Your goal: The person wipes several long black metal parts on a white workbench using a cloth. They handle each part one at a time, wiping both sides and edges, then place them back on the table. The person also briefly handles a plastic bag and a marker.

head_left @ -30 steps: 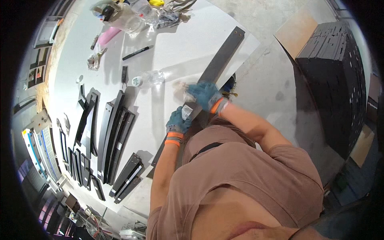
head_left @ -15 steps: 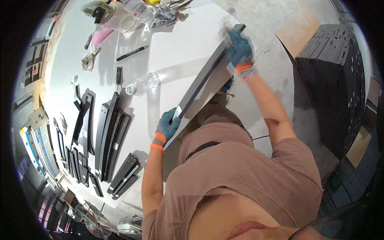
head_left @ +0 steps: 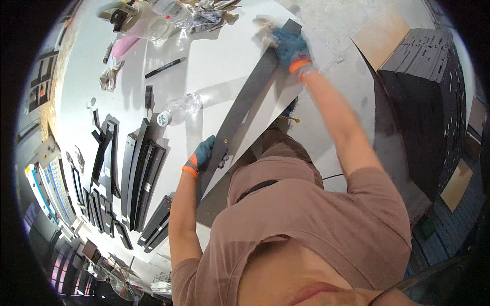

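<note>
A long dark grey metal bar (head_left: pixel 244 104) slants across the table's near right edge, its broad face now turned up, with a small brass-coloured hole near the lower end. My left hand (head_left: pixel 205 150), in a blue-grey glove with an orange cuff, wraps around that lower part; fingertips show on its far side. Near the upper end, my right hand (head_left: pixel 292 47), gloved alike and smeared by motion, presses a pale rag (head_left: pixel 265 30) to the bar. The rag is blurred too, and the fingers on it are partly hidden.
On the white table (head_left: pixel 214 56) lie a clear plastic bottle (head_left: pixel 179 108), a black marker (head_left: pixel 164 67) and several dark bars (head_left: pixel 140 178) to the left. Jugs and cloths (head_left: pixel 212 18) crowd the far side. A tall stack of dark panels (head_left: pixel 418 112) stands at right.
The bar has rolled so its wide face shows, and its lower end now reaches closer to me. My right hand with the rag has shifted left and away. My left hand moved slightly left.
</note>
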`<state>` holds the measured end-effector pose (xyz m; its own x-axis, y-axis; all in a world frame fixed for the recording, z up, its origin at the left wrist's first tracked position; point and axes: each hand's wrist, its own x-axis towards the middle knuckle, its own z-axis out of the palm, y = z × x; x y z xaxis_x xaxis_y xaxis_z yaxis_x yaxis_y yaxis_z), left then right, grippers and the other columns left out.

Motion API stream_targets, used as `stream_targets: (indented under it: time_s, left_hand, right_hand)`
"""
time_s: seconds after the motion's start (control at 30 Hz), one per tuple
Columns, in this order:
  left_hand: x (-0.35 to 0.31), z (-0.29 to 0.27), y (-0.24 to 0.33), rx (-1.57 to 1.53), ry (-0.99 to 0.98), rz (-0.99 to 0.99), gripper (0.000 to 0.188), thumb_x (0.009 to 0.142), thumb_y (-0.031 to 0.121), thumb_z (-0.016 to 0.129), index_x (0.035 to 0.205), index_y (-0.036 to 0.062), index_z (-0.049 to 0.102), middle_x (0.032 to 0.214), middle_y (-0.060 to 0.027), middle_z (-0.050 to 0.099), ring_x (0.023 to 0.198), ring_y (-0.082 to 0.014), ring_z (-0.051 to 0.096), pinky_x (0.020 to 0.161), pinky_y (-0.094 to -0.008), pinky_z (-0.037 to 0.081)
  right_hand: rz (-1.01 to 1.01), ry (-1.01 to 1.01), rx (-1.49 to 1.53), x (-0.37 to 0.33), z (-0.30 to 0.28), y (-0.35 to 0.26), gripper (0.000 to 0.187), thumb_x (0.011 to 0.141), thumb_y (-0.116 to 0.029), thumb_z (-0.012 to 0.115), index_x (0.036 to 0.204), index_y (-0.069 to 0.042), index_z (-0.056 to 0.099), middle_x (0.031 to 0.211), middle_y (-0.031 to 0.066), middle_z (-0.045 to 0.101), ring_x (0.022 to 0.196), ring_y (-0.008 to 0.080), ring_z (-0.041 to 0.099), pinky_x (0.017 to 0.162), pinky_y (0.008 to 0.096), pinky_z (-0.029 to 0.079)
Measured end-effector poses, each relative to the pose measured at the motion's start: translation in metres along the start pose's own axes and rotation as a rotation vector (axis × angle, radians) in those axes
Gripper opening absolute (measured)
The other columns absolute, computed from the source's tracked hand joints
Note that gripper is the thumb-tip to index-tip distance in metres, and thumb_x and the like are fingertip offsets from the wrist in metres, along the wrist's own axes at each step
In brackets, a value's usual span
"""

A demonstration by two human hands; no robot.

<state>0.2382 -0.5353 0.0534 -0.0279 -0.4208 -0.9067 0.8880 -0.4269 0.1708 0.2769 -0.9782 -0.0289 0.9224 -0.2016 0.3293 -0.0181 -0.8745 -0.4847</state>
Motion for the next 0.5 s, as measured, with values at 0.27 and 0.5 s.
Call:
stream_targets:
  time_s: [0.27,0.5]
  left_hand:
    - [-0.017,0.013,-0.007,0.023,0.038,0.046,0.042,0.104,0.042,0.032,0.114,0.0087,0.057,0.082,-0.0137,0.063,0.063,-0.0237,0.061,0.053,-0.0385,0.05]
    - [-0.015,0.019,-0.004,0.048,0.082,0.041,0.046,0.104,0.045,0.032,0.11,0.0072,0.059,0.076,-0.0144,0.063,0.059,-0.0245,0.058,0.054,-0.0379,0.05]
  right_hand:
    - [0.201,0.188,-0.119,0.037,-0.06,0.003,0.037,0.092,-0.016,0.053,0.126,-0.015,0.066,0.122,0.0125,0.068,0.109,0.0347,0.066,0.093,0.0445,0.054]
    - [-0.035,-0.083,-0.074,-0.032,-0.004,-0.049,0.044,0.093,-0.021,0.059,0.137,-0.023,0.058,0.135,0.007,0.062,0.118,0.0317,0.06,0.101,0.0366,0.05]
